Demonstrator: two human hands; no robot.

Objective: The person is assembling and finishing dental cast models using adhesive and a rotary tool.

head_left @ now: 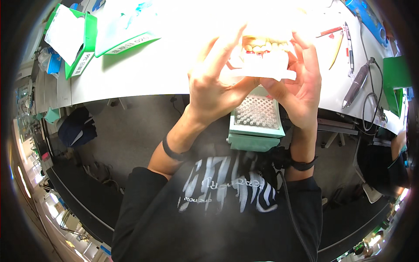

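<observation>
1. Teeth first: a dental model (265, 54), white base with a row of yellowish teeth and a touch of red gum, sits up between my two hands, raised above the bench edge and close to my face. Strong light washes out its top.
2. My left hand (216, 83) grips the model from the left, thumb under the white base, fingers (227, 46) stretched up along its side.
3. My right hand (301, 81) clamps the right side, fingers curled over the top edge by the teeth, thumb beneath the base. Both hands are closed on the model, neither slack.
4. A dark band circles each of my wrists; my sleeves are black.
5. Just below the model, a pale green box (256, 126) with a perforated grille on top juts from the bench edge, between my forearms.
6. The white bench (148, 74) runs behind it all.
7. To the right lie a grey handpiece (355, 85) with a dark cable, a pen (349, 41), a yellow pencil-like tool (336, 50) and a red one (329, 31), all well apart from my hands.
8. Far left stand green trays (85, 41) with white paper inside.
9. Another person's arm (398, 144) shows at the right rim.
</observation>
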